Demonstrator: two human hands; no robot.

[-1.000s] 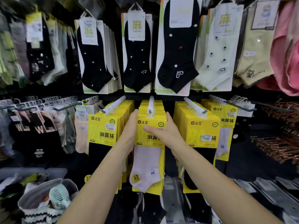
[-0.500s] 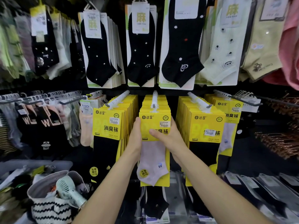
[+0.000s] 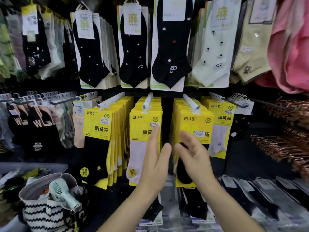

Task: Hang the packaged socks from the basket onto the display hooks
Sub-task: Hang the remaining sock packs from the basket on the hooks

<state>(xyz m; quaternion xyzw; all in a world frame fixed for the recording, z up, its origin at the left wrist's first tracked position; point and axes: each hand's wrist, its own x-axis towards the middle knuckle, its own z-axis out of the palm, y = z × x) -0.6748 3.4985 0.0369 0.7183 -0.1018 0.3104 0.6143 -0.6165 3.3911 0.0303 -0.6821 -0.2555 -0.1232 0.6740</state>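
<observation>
Both hands empty, with the pack hanging on its hook.
My left hand (image 3: 155,163) is flat with the fingers straight and together, its tips over the front of the yellow card pack with a pale pink sock (image 3: 142,128); whether they touch it I cannot tell. That pack hangs at the front of the second white plastic hook (image 3: 148,101) of four rows of yellow packs. My right hand (image 3: 194,158) is spread and blurred, holding nothing. Above hang three black sock cards. Lower left is one black-and-white striped fabric bag (image 3: 45,213) with one mint-green handheld fan (image 3: 58,190) in it.
</observation>
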